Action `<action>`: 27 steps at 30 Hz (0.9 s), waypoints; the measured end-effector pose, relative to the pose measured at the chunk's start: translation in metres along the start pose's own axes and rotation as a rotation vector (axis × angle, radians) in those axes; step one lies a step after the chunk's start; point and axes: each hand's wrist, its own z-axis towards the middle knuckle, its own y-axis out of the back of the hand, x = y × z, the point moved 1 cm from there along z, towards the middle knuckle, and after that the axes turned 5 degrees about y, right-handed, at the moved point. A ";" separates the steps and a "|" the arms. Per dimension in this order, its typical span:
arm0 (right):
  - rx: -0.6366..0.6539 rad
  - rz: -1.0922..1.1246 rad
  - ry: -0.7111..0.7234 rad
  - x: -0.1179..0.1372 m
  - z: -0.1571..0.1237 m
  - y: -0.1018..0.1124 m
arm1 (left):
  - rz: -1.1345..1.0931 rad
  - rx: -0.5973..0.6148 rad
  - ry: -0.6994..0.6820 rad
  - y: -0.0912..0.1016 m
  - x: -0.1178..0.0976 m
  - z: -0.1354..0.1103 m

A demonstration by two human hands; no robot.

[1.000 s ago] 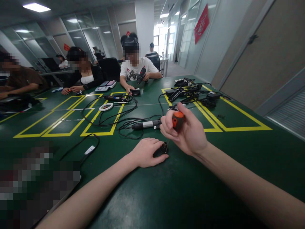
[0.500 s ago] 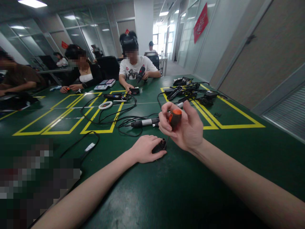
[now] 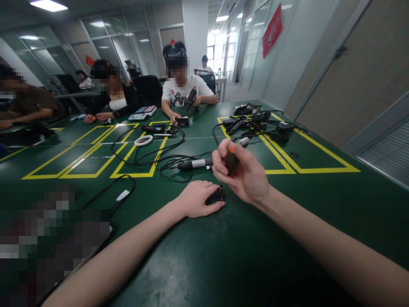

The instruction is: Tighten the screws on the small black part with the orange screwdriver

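Observation:
My left hand [image 3: 197, 199] is closed around a small black part [image 3: 219, 194] and presses it to the green table. A short tube-like piece stands up at the part's right end; the rest is hidden under the palm and fingers. In my right hand [image 3: 251, 175] is a screwdriver [image 3: 231, 160] with a dark and orange handle, gripped between thumb and fingers. Its thin shaft points down towards the black part, but I cannot tell whether the tip touches it. Just beyond my hands lies a corded tool [image 3: 195, 164] with a silver and black body.
Black cables and devices [image 3: 252, 121] are heaped at the back right, with several small screws [image 3: 294, 154] nearby. A white ring [image 3: 143, 140] lies left of centre. Across the table [image 3: 179, 264], a person [image 3: 188, 91] holds a power drill [image 3: 191, 99]. More people sit at the left.
My right thumb has closed down onto the screwdriver handle, and the handle has turned in my grip. My left hand stays on the black part. The whole view has shifted slightly.

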 end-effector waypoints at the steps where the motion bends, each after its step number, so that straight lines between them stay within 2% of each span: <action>1: -0.005 -0.010 -0.005 0.000 0.000 0.000 | -0.002 0.001 -0.002 0.000 0.000 0.000; 5: 0.000 -0.007 -0.040 -0.001 0.000 0.001 | 0.010 0.007 -0.002 -0.001 0.000 0.001; 10: 0.019 0.019 -0.010 -0.001 -0.002 0.004 | 0.017 0.010 -0.010 -0.001 0.000 0.002; 27: -0.001 -0.039 -0.042 -0.004 0.002 0.009 | 0.022 0.018 0.012 0.003 -0.003 0.003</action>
